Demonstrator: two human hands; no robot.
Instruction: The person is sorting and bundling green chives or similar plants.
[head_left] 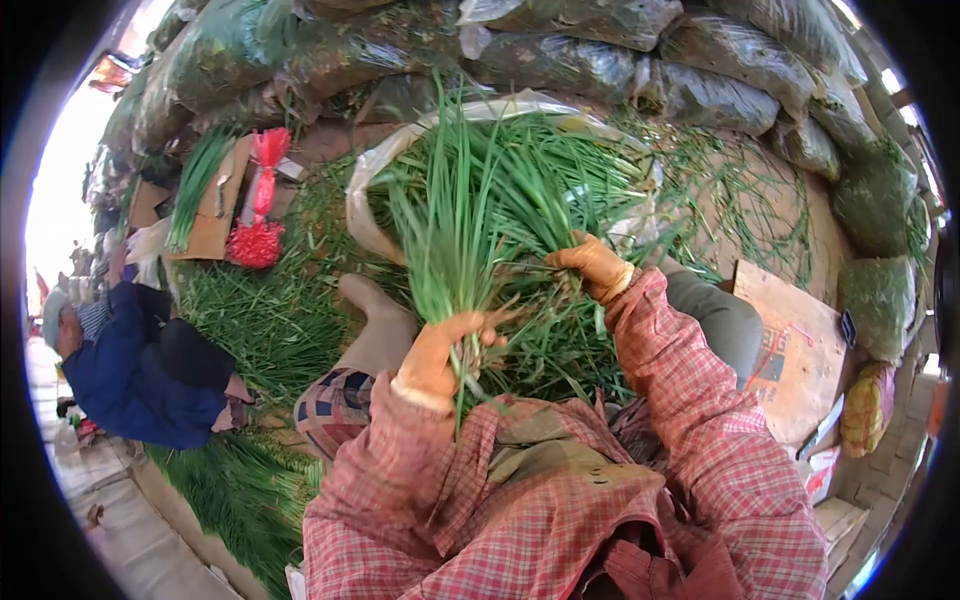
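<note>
A bunch of long green chives (pixel 452 235) stands tilted in front of the person's lap, its stalk ends wrapped by the curled fingers of the left hand (pixel 447 357). The right hand (pixel 594 266) pinches more stalks beside it. Behind both, cut leaves lie on a clear plastic sheet (pixel 367 205). Farther left are red netting (pixel 257 243) and a person in dark blue (pixel 135 380); stuffed sacks (pixel 560 68) line the back.
</note>
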